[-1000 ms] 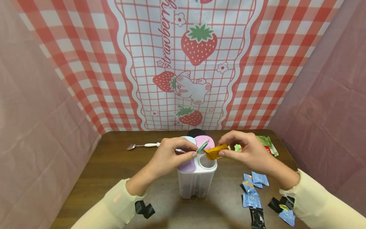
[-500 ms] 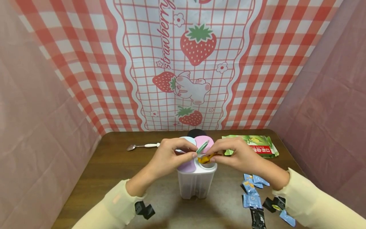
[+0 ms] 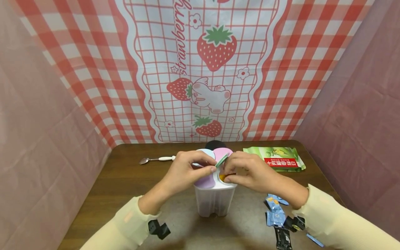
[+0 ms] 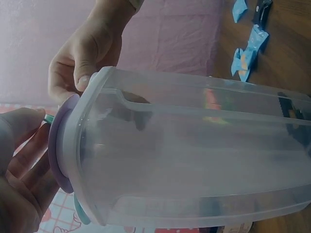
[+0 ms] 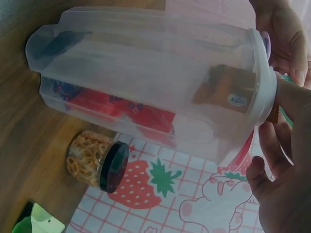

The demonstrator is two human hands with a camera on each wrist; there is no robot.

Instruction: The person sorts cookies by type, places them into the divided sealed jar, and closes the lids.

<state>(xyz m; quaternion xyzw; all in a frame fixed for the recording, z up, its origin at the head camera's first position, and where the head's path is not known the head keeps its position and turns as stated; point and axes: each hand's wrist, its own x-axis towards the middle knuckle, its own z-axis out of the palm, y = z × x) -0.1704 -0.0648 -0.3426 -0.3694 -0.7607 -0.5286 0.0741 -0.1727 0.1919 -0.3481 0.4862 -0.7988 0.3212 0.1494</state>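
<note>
A clear plastic storage container point(image 3: 215, 201) with a white top stands upright in front of me in the head view. Its small green lid point(image 3: 222, 160) is raised, pinched between thumb and fingers of my left hand point(image 3: 185, 170). Purple point(image 3: 205, 181), pink point(image 3: 223, 151) and light blue point(image 3: 207, 152) lids cover other openings. My right hand point(image 3: 251, 172) is at the uncovered round opening and pinches an orange-brown packet point(image 3: 222, 177). Through the wall in the right wrist view, most of that packet point(image 5: 232, 88) shows inside, its upper end at my fingers.
A green package point(image 3: 279, 158) lies at the back right. Several blue packets point(image 3: 275, 218) and a black packet point(image 3: 283, 238) lie near my right forearm. Left of the container is a white-handled metal utensil point(image 3: 157, 159). Behind it stands a jar of ring snacks point(image 5: 92, 160).
My right hand has moved left and down, bringing the orange-brown packet from above the opening into it. The left hand stays in place with the green lid.
</note>
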